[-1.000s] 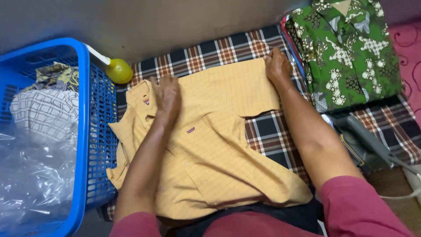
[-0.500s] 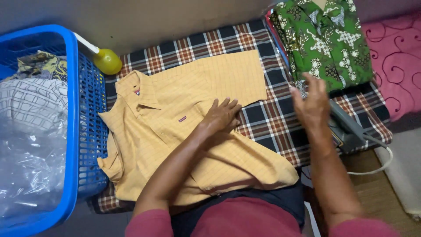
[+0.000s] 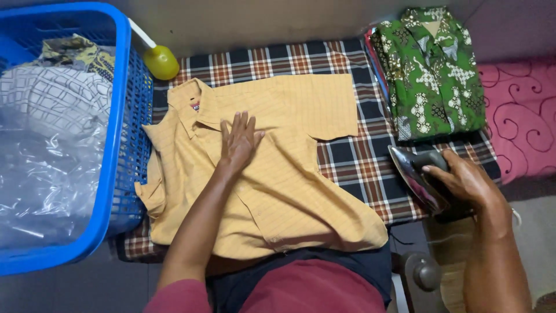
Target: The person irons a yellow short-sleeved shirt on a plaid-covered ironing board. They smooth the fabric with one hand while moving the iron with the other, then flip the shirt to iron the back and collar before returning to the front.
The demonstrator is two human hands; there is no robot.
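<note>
Head view: a yellow short-sleeved shirt (image 3: 272, 174) lies spread flat, front up, on a checked cloth (image 3: 353, 159) in red, dark blue and white that covers the work surface. The collar points toward the upper left; one sleeve reaches out toward the right, the other hangs folded at the left edge beside the basket. The shirt's lower hem runs off the near edge of the cloth, over the person's lap.

The left hand (image 3: 238, 142) rests palm down on the shirt's chest, fingers spread and flat, gripping nothing. The left forearm crosses the lower part of the shirt and hides a strip of it.

The right hand (image 3: 463, 179) is closed around the handle of a clothes iron (image 3: 420, 177), which stands tilted up with its metal soleplate facing left. The iron sits at the right edge of the cloth, clear of the shirt and just below a folded green patterned shirt (image 3: 431, 69).

A blue plastic basket (image 3: 119, 145) touches the shirt's left side; it holds clear plastic wrap and patterned garments. A yellow-capped bottle (image 3: 159, 58) lies between the basket and the collar. Pink patterned fabric (image 3: 524, 116) lies at the far right.
</note>
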